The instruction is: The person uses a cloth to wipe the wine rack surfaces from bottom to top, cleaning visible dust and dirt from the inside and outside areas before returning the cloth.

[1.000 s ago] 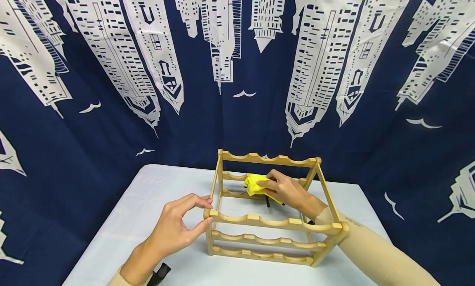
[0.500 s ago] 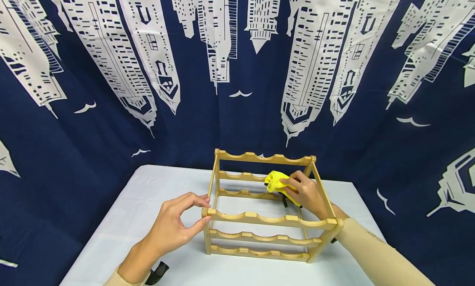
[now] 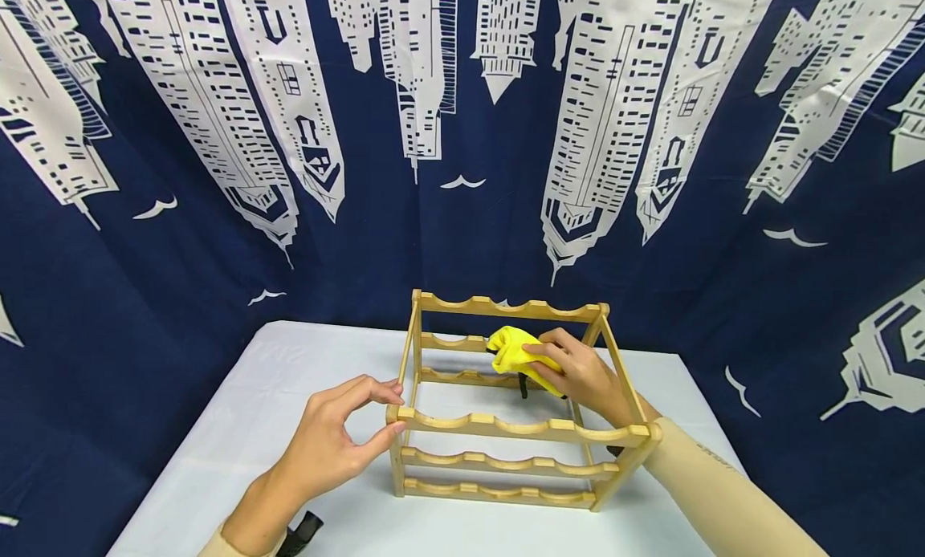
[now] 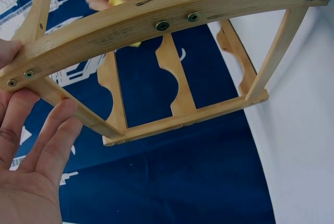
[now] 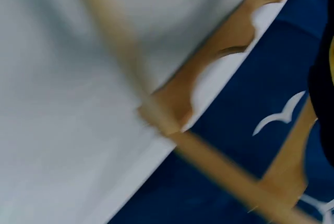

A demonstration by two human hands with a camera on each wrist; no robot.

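A light wooden wine rack [image 3: 480, 424] with scalloped rails stands on the table. At its front left top corner, my left hand [image 3: 328, 432] pinches the wood between thumb and fingers; the left wrist view shows these fingers [image 4: 49, 145] around the corner. My right hand [image 3: 587, 380] reaches inside the rack from the right side and grips a bunched yellow cloth [image 3: 511, 350] with dark edging. The cloth is held at the back middle rail [image 3: 451, 343], covering part of it. Only a dark and yellow sliver of it appears at the right edge of the right wrist view.
A white-covered table [image 3: 311, 356] lies beneath the rack. Behind hangs a dark blue curtain [image 3: 376, 260] printed with white buildings and birds. A black device [image 3: 302, 533] sits at my left wrist. The rack's side bars [image 3: 623, 368] surround my right forearm.
My right hand slid the cloth rightward along the back of the rack, then back to the left. The left hand stays at the corner. The head view has shifted slightly.
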